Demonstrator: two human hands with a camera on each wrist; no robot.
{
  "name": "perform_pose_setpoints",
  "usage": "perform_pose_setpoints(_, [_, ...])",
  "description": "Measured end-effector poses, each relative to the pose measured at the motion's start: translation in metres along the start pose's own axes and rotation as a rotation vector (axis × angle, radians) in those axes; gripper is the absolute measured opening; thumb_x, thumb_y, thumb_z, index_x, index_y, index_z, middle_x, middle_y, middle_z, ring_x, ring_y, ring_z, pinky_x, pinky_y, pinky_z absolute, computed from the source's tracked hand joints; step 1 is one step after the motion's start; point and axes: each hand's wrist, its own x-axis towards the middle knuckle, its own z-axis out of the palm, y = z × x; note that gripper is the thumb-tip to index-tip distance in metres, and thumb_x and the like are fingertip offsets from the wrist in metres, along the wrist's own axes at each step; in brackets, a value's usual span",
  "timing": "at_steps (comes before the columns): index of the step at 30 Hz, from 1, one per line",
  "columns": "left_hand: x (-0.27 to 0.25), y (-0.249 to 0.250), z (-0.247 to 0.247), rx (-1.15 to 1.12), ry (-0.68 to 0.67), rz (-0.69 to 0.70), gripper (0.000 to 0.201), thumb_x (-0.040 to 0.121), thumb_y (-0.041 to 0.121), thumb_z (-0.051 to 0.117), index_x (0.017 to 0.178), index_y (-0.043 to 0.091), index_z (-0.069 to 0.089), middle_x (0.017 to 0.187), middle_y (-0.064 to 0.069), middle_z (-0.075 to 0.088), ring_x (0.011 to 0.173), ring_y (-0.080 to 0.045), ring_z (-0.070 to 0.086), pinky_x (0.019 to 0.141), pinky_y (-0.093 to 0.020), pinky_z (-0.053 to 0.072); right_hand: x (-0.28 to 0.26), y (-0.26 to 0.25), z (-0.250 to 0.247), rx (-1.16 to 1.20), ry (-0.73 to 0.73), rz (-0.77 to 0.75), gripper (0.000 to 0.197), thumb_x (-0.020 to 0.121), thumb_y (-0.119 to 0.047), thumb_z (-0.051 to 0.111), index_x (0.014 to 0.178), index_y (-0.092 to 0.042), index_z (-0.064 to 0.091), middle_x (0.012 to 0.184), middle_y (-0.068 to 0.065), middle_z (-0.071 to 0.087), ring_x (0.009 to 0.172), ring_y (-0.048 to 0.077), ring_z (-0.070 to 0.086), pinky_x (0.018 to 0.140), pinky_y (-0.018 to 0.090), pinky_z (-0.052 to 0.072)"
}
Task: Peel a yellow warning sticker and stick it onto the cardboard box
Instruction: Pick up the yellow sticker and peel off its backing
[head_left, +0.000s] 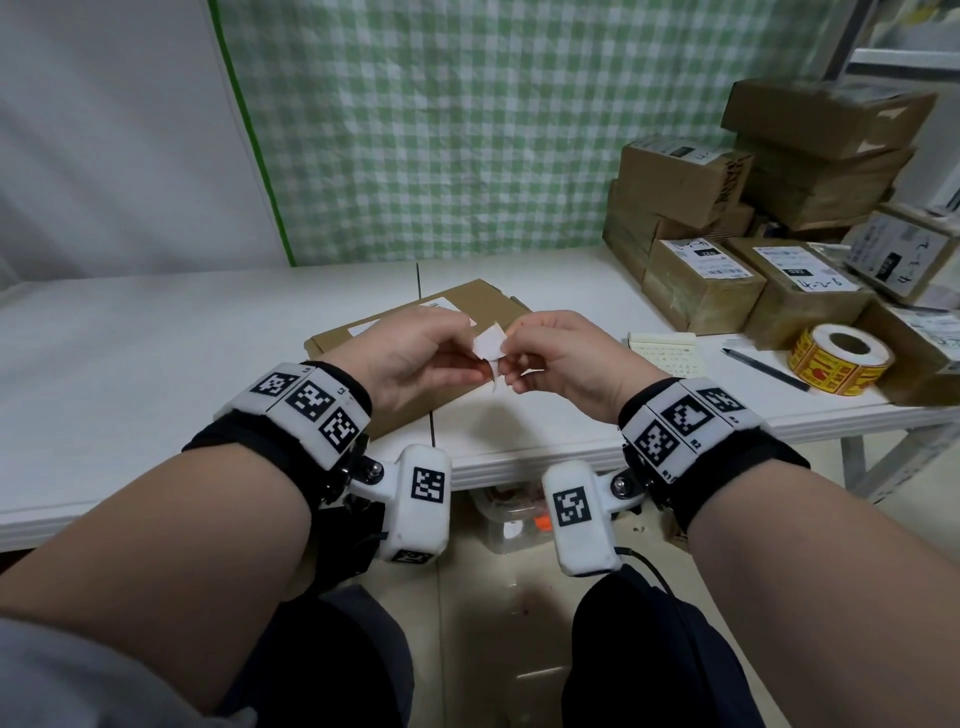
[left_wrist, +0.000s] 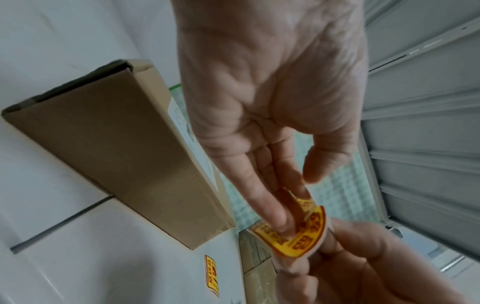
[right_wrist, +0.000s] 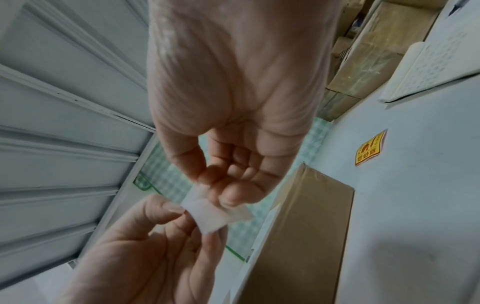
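A yellow warning sticker (left_wrist: 298, 234) on its white backing (head_left: 489, 345) is held in the air between both hands, above the near table edge. My left hand (head_left: 465, 358) pinches its left side, with fingertips (left_wrist: 279, 221) lying on the printed yellow face. My right hand (head_left: 511, 356) pinches the right side between thumb and forefinger; the right wrist view shows the blank white back (right_wrist: 214, 216). Just beyond the hands, a flat cardboard box (head_left: 441, 304) lies on the white table (head_left: 156, 332). Part of the box is hidden behind my left hand.
A roll of yellow stickers (head_left: 839, 358) stands at the right, beside a pen (head_left: 763, 366) and a notepad (head_left: 662, 345). Several labelled parcels (head_left: 727, 249) are stacked at the back right. A loose yellow sticker (right_wrist: 370, 152) lies on the table near the box.
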Motion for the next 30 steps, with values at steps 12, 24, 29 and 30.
perform_pose_setpoints(12, [0.003, -0.005, 0.003, 0.153, -0.082, 0.007, 0.022, 0.09, 0.012, 0.057, 0.069, 0.008, 0.053, 0.066, -0.006, 0.052, 0.05, -0.01, 0.064, 0.061, -0.02, 0.057, 0.0, 0.001, 0.002, -0.051, 0.017, -0.025, 0.019, 0.085, 0.005, 0.048, 0.069, -0.004, 0.054, 0.053, 0.004, 0.05, 0.057, 0.018, 0.053, 0.051, 0.02, 0.046])
perform_pose_setpoints(24, [0.004, -0.011, 0.003, 0.045, -0.059, 0.007, 0.021, 0.092, 0.009, 0.053, 0.071, 0.008, 0.052, 0.076, -0.012, 0.058, 0.062, -0.017, 0.064, 0.057, -0.02, 0.058, 0.001, 0.004, -0.001, 0.04, 0.061, -0.012, 0.029, 0.085, 0.006, 0.044, 0.059, -0.005, 0.049, 0.047, 0.003, 0.049, 0.05, 0.021, 0.056, 0.063, 0.029, 0.055])
perform_pose_setpoints(29, [0.005, -0.01, 0.005, 0.281, -0.076, 0.061, 0.015, 0.088, -0.001, 0.054, 0.078, 0.01, 0.055, 0.074, -0.009, 0.06, 0.06, -0.013, 0.061, 0.058, -0.016, 0.055, 0.003, 0.007, -0.001, -0.177, 0.034, 0.012, 0.028, 0.09, -0.026, 0.058, 0.068, -0.009, 0.054, 0.064, 0.005, 0.057, 0.057, 0.017, 0.055, 0.059, 0.028, 0.055])
perform_pose_setpoints(30, [0.005, -0.009, 0.005, 0.286, -0.085, 0.064, 0.015, 0.088, -0.001, 0.055, 0.077, 0.01, 0.055, 0.074, -0.009, 0.061, 0.06, -0.012, 0.061, 0.058, -0.015, 0.055, 0.004, 0.008, -0.001, -0.195, 0.041, -0.003, 0.027, 0.091, -0.026, 0.057, 0.07, -0.009, 0.055, 0.066, 0.006, 0.057, 0.058, 0.016, 0.054, 0.057, 0.026, 0.054])
